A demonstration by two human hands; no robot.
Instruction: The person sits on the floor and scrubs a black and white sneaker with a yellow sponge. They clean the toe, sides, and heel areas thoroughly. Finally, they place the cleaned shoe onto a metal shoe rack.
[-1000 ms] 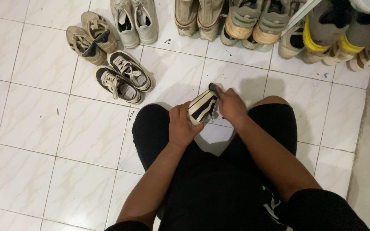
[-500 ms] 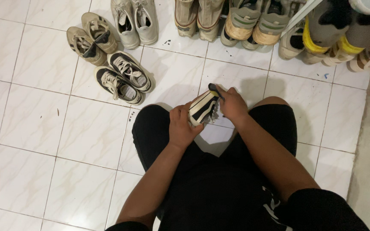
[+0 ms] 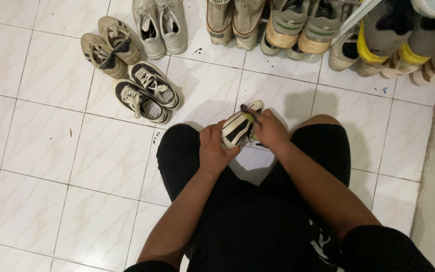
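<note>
A black and cream striped sneaker is held above my knees, its toe pointing away from me. My left hand grips its heel end from the left. Pressed against the sneaker's right side, my right hand is closed around a small dark brush whose tip lies on the toe. I am crouched in black shorts over a white tiled floor.
A black pair of sneakers and a tan pair lie on the tiles to the left. Grey, beige and green pairs line the top edge. A shoe rack with several shoes stands at the top right.
My right hand has slid the brush back along the sneaker's toe toward me, uncovering the cream toe cap. The left hand keeps the same hold.
</note>
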